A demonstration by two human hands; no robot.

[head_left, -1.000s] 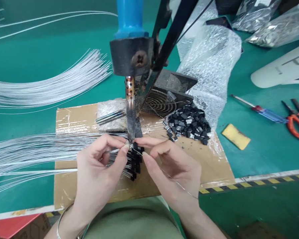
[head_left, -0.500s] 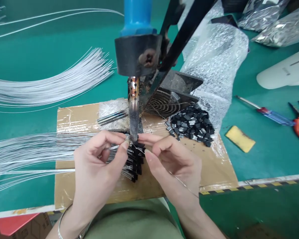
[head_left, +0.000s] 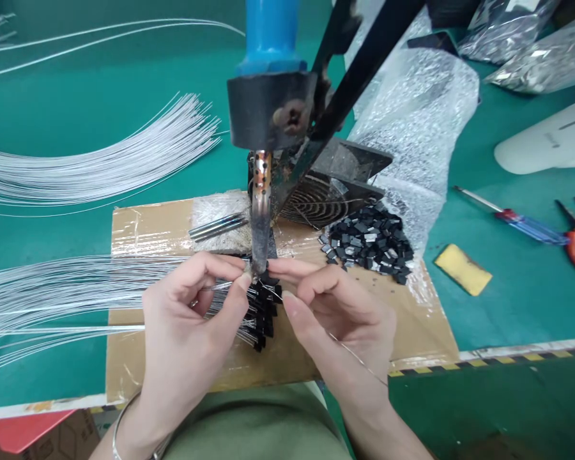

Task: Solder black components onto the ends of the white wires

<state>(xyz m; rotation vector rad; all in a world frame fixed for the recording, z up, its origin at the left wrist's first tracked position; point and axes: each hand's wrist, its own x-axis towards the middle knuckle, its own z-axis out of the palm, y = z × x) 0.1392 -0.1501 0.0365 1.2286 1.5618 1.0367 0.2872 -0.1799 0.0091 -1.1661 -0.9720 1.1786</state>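
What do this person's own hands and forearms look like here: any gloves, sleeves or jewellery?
Both hands are bare, with no gloves: the left hand and the right hand. No rings show. Fingernails are short and unpainted. A thin silver metal bangle circles the left wrist. No sleeves reach either forearm in view. A light olive-green garment covers the torso between the arms.

The single view comes from a camera on the person's head, looking forward and steeply down onto the cardboard sheet on the green bench, close enough that the sheet spans the middle of the frame. The person's own lap lies just below that sheet, and the bench runs off beyond it and to both sides.
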